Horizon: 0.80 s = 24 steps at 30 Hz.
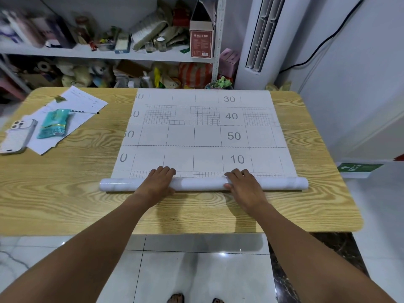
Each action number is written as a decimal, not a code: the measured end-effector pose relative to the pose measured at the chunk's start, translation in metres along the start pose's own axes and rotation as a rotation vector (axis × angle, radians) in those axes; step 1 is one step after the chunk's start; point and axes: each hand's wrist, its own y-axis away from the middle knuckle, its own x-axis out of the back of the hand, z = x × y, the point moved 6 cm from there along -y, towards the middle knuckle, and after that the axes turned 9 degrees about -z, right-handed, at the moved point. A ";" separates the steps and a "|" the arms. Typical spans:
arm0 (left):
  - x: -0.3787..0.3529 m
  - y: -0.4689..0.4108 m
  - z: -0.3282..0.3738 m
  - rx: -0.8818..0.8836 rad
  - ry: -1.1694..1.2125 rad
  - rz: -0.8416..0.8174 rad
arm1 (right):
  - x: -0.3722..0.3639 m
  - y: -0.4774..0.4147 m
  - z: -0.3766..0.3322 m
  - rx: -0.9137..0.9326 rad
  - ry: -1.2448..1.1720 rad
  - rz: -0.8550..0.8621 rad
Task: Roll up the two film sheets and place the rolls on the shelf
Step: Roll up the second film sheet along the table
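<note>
Head camera looks down on both hands laid over the roll (pixel 203 184). The left hand (pixel 160 179) and right hand (pixel 241 182) press on its top with loose fingers, whose tips reach the flat film sheet (pixel 196 132) just beyond; neither hand closes round it. The roll lies on the wooden table (pixel 65 193) with its long axis running from side to side, parallel to the near table edge, and its ends stick out well past each hand. From the roll the unrolled part of the sheet stretches straight away from the hands to the far edge of the table, with its gridded backing up and the numbers 10, 50, 40 and 30 printed on it.

Well to the left of the left hand and farther out, papers (pixel 72 112) carry a teal packet (pixel 54 123) and a pen (pixel 85 111), and a white phone (pixel 18 136) lies face down beside them.

Beyond the table stands the shelf (pixel 65 52). Its upper tier holds glass jars (pixel 161 43), bags and a tall red-brown carton (pixel 201 40) with its top flaps open, though what is inside the carton is hidden. The lower tier holds plush toys (pixel 74 73) and an orange striped bag (pixel 194 73). To the right of the shelf stands a white tower air conditioner (pixel 262 33).
</note>
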 end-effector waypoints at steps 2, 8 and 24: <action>0.002 0.001 0.000 -0.006 -0.004 0.016 | 0.001 0.000 -0.001 0.004 -0.016 0.007; 0.001 0.003 0.000 -0.039 -0.013 0.049 | 0.002 0.000 -0.003 0.015 -0.030 0.038; 0.001 0.007 0.001 -0.066 -0.086 0.069 | -0.002 -0.002 -0.004 0.020 0.173 0.037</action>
